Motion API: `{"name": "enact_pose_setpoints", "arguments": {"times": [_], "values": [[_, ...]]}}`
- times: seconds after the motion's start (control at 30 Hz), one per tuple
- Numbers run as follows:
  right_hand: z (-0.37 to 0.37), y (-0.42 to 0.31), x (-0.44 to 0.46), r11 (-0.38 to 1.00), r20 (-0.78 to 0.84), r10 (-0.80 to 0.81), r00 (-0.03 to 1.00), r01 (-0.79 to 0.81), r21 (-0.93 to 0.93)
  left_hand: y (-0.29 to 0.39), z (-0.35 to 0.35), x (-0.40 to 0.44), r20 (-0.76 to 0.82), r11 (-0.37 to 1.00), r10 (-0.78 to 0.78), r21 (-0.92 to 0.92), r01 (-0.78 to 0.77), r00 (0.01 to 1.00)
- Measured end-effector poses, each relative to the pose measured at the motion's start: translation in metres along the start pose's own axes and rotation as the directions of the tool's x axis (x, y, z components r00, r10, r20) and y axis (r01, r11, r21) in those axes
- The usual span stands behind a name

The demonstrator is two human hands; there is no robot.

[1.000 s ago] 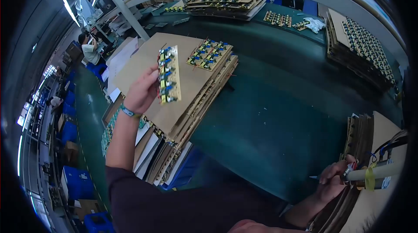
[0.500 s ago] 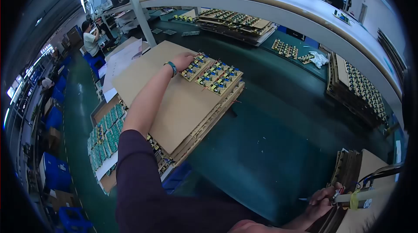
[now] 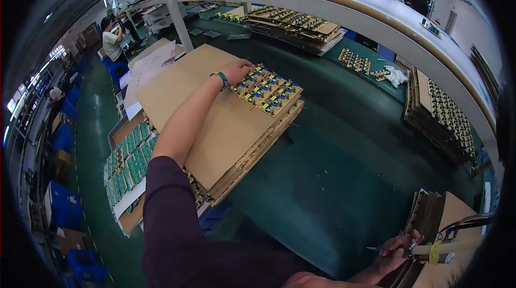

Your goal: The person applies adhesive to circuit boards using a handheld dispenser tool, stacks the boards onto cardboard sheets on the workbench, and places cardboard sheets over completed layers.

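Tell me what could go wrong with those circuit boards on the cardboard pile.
The circuit boards sit close to the edge of the top cardboard sheet, so a nudge might push one off. The left hand is right against them, so their raised components could get knocked or bent. The layers beneath look uneven, so the pile might shift if bumped.

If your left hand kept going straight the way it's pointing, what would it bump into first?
The left hand would probably bump the tan circuit boards with blue and yellow parts, right by its fingers. Whether it would skim over them is hard to tell.
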State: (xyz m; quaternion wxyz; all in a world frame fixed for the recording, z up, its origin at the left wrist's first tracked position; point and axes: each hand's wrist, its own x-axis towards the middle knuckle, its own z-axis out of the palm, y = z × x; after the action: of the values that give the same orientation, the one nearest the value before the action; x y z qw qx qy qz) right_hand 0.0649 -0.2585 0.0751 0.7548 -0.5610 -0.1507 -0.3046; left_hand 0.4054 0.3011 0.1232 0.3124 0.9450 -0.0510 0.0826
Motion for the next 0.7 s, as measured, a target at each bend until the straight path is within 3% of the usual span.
{"name": "enact_pose_setpoints", "arguments": {"times": [0.1, 0.2, 0.37, 0.47, 0.7], "values": [[-0.001, 0.000, -0.001, 1.000, -0.017, 0.001, 1.000, -0.001, -0.011, 0.009, -0.003, -0.004, 0.057, 0.997, 0.000, 0.080, -0.005, 0.998], [-0.002, 0.001, -0.003, 1.000, -0.021, -0.007, 1.000, 0.007, 0.010, 0.027, -0.009, -0.018, -0.025, 0.988, -0.041, 0.150, 0.044, 0.999], [0.002, -0.001, -0.003, 1.000, -0.012, 0.002, 1.000, -0.002, -0.005, 0.034, -0.011, -0.030, 0.010, 0.956, -0.190, 0.228, 0.183, 0.982], [0.000, 0.002, -0.008, 0.999, -0.074, 0.032, 0.997, -0.034, -0.031, 0.030, -0.009, -0.032, 0.010, 0.939, -0.146, 0.316, 0.135, 0.989], [0.000, 0.001, -0.007, 0.998, -0.111, 0.062, 0.992, -0.064, -0.015, 0.035, -0.010, -0.032, 0.038, 0.937, -0.218, 0.286, 0.198, 0.975]]}}
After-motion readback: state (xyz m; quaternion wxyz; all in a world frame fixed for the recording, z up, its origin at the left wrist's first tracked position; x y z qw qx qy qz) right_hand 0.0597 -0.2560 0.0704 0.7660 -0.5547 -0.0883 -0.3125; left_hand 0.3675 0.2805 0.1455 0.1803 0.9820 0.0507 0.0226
